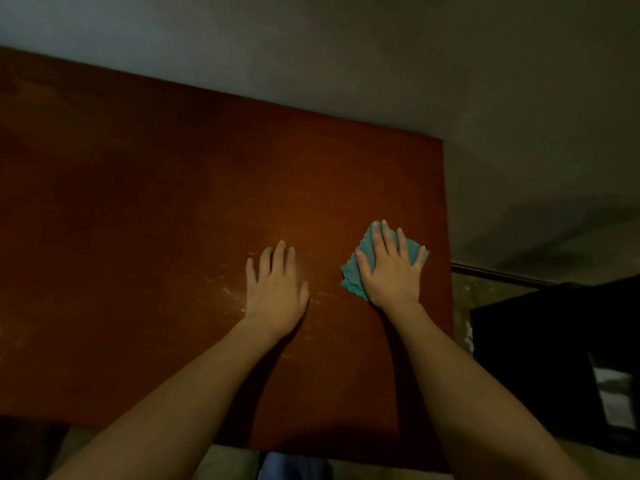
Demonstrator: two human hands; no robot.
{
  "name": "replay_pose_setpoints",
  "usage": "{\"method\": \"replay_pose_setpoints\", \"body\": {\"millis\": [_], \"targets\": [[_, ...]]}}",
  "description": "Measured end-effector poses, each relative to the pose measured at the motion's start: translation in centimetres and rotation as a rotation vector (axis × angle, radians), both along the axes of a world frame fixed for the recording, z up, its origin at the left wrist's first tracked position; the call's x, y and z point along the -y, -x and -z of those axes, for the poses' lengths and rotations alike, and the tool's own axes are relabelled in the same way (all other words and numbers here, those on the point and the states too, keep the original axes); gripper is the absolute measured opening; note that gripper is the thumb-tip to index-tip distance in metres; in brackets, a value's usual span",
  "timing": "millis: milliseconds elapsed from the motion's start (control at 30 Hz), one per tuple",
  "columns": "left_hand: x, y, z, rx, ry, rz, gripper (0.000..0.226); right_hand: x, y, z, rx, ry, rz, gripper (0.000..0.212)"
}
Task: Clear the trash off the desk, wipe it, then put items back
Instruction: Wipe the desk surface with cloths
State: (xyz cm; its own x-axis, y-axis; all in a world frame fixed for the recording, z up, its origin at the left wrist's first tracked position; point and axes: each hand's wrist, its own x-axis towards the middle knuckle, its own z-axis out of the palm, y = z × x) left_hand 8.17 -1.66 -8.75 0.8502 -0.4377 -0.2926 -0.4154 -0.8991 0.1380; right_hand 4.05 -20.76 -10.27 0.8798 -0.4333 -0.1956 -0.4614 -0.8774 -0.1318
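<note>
A dark box (554,358) stands on the floor off my right, beside the brown surface (173,220); a pale wall (311,46) runs behind it. My left hand (277,292) lies flat on the surface, fingers straight and close. My right hand (391,268) presses spread fingers on the teal cloth (353,275) near the right edge. The bunched cloth runs from near-left to far-right.

Desk (173,237): reddish-brown wood-look top, smooth, dull sheen, pale scuffs at 7 o'clock of centre. Cloth (351,271): teal, soft, nubbly weave, crumpled, matt. Wall (346,57) at 12 o'clock: plain, matt.
</note>
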Motion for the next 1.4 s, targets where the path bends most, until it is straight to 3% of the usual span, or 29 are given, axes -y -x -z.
{"method": "replay_pose_setpoints", "body": {"millis": [333, 700, 1000, 1400], "targets": [[1.9, 2.5, 0.2, 0.008, 0.008, 0.027, 0.064, 3.1, 6.4, 0.2, 0.021, -0.012, 0.213, 0.063], [-1.7, 3.5, 0.3, -0.019, 0.08, 0.23, 0.062, -1.8, 9.9, 0.0, -0.051, 0.014, 0.323, 0.062], [-10.1, -0.8, 0.7, 0.016, 0.112, 0.139, 0.06, -11.5, 2.6, -0.2, -0.077, 0.041, 0.112, 0.069], [-32.6, -12.3, 0.3, 0.051, 0.136, -0.186, 0.06, -33.6, -14.3, -0.3, -0.06, 0.036, -0.085, 0.063]]}}
